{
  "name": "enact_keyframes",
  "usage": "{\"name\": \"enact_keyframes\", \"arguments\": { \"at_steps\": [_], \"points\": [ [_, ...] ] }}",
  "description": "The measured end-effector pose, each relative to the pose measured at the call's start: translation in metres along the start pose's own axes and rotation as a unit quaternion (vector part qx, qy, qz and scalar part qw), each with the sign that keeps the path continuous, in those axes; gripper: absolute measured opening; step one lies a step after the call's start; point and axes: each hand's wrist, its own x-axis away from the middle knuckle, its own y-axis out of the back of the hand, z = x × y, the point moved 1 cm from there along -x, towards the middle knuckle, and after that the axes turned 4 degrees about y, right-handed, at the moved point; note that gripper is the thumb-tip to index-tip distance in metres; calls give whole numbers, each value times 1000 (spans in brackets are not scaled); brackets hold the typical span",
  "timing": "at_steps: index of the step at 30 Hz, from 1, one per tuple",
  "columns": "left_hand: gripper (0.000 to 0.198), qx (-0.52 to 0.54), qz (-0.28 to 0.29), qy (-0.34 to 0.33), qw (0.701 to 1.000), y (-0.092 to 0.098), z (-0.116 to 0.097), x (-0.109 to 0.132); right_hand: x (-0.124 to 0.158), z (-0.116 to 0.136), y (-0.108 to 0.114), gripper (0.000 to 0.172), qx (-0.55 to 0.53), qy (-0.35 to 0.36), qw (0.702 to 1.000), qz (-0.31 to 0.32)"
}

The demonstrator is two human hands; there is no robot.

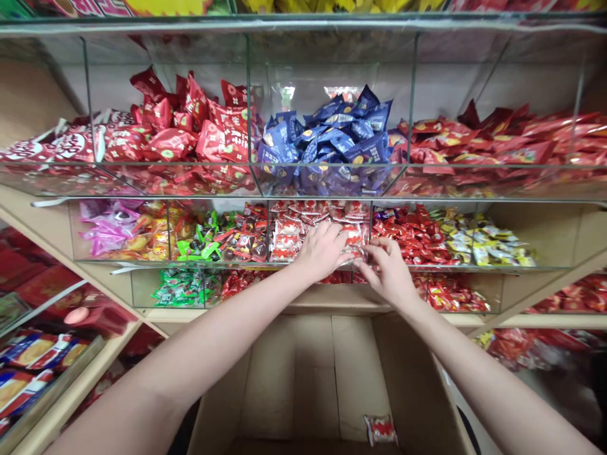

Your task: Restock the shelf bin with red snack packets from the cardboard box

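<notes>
My left hand point(323, 251) lies over small red-and-white wrapped snack packets point(287, 239) in the middle bin of the second shelf, fingers stretched out and resting on them. At the right side of the same bin is my right hand point(389, 270), thumb and forefinger apart at the edge of a packet point(355, 235). No firm grip on it shows. Below my arms stands a cardboard box point(289, 379), with one similar red-and-white packet point(380, 430) on its bottom.
Clear dividers split the shelves into bins. Above are red packets point(173, 142) and blue packets point(332, 142) behind a clear front panel. Red sweets point(412, 234) and yellow-white sweets point(488, 240) lie to the right, green-wrapped sweets point(183, 287) lower left. Boxed goods point(42, 354) fill the left side.
</notes>
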Motion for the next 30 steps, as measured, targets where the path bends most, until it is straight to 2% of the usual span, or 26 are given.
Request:
{"name": "enact_keyframes", "arguments": {
  "at_steps": [4, 8, 11, 13, 15, 18, 21, 26, 30],
  "points": [
    [48, -1, 9, -7, 1000, -1, 3, -1, 2, 8, -4, 25, 46, -13, 998, 50],
    [60, 15, 27, -24, 999, 0, 3, 0, -7, 15, -6, 23, 65, -64, 994, 54],
    [61, 30, 38, -3, 999, 1, 4, 1, -12, 18, -4, 17, 35, -74, 996, 43],
    [60, 43, 37, 4, 998, 1, 5, 1, -13, 19, -2, 19, 19, -64, 997, 29],
    [58, 53, 31, 4, 998, 0, 7, -1, -14, 20, 1, 28, 27, -48, 998, 33],
    [58, 46, 20, -1, 999, -1, 12, -2, -17, 20, 3, 38, 69, -34, 993, 88],
    [60, 33, 16, 1, 999, -1, 15, -2, -20, 17, 5, 40, 91, -29, 988, 123],
    [61, 37, 19, -8, 999, 1, 14, 3, -17, 13, 6, 35, 64, -11, 991, 116],
    [65, 41, 0, -20, 999, 0, 15, 6, -14, 14, 7, 37, 51, -10, 994, 92]
  ]
}}
